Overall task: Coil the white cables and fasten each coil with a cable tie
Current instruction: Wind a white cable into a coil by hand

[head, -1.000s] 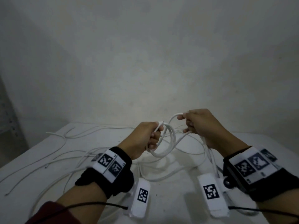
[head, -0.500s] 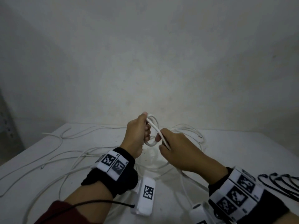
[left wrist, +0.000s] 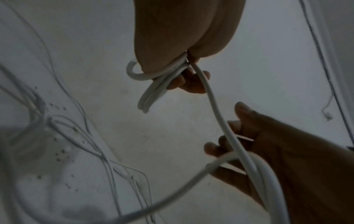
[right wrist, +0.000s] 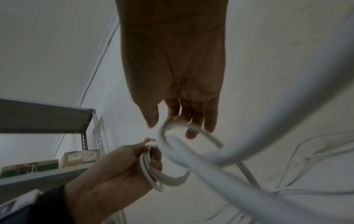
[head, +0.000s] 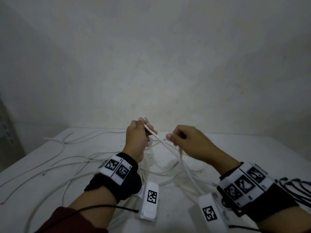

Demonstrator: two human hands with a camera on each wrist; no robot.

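White coil (head: 149,143) held left | right hand (head: 188,142) moved rightward, apart

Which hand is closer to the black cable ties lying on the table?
Right. The right hand is raised above the table on the same side as the black cable ties; the left hand, gripping the coil, is farther away.

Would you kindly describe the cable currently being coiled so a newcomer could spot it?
On the white table covered in loose white cables, look above its middle at the two raised hands. The left hand holds a small coil; its tail runs to the right hand. It alone is lifted and looped.
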